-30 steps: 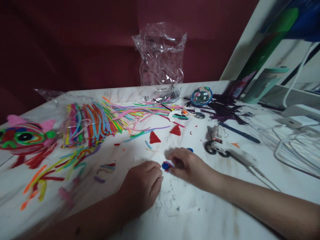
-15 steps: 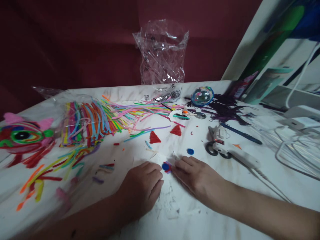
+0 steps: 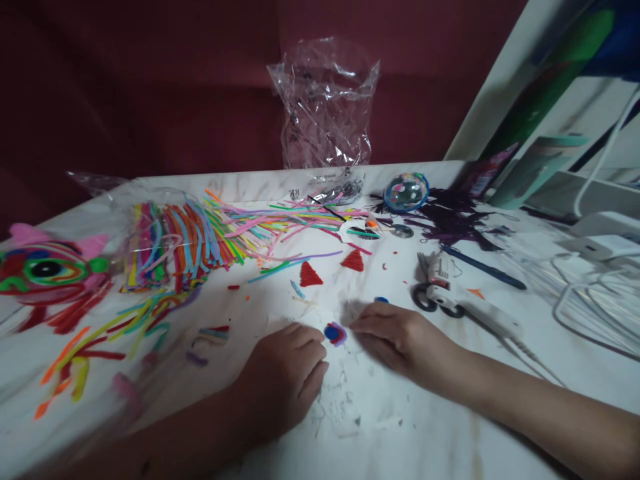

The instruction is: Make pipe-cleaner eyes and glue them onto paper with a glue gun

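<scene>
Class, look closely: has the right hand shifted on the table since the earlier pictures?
Yes. The right hand has drawn slightly away from the small blue-and-red coil, toward the scissors, which stay put.

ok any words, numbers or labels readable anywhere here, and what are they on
"8K": dark print on the flattened clear plastic wrapper lying on the marble table, below the standing clear bag.
Dark marks on the standing clear bag: too blurred to read.
Purple packet at the right edge: print too small to read.
Nothing else carries text.
</scene>
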Tool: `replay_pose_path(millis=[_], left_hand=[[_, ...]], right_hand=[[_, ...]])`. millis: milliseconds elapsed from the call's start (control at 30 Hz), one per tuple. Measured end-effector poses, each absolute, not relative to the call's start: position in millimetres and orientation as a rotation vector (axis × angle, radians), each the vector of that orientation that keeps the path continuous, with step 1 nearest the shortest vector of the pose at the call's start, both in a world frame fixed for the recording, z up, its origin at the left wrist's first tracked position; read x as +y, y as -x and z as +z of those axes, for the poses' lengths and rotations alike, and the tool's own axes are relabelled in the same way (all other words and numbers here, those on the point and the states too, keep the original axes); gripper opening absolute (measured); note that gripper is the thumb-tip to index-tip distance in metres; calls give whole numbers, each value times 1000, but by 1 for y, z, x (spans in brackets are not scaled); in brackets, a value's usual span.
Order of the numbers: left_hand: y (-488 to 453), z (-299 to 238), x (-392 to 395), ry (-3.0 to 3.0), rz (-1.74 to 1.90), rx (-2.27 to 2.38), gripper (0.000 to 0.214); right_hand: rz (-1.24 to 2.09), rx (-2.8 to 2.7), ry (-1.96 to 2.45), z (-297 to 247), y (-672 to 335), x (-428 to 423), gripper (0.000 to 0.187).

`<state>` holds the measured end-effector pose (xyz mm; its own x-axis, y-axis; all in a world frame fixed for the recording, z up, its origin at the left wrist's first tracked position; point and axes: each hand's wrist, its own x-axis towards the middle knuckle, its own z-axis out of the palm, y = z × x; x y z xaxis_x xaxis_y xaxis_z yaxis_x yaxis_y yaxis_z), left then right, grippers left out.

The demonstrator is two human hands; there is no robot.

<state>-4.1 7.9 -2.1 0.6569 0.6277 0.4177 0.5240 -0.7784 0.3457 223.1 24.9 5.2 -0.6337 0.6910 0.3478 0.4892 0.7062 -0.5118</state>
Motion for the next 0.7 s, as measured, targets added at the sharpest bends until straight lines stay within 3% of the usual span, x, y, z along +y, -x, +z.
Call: replay_pose_path(millis=[267,500,700], left_hand=[[4,-3,7,-2683,776,931,15],[5,-2,7,-2691,767,918,16],[5,-4,8,-2682,765,925,15]], right_hand=[[180,-2652,808,1,-218,23,27],[681,-2290,897,3,-223,29,32],[304,-2468,876,-5,-219,28,32]])
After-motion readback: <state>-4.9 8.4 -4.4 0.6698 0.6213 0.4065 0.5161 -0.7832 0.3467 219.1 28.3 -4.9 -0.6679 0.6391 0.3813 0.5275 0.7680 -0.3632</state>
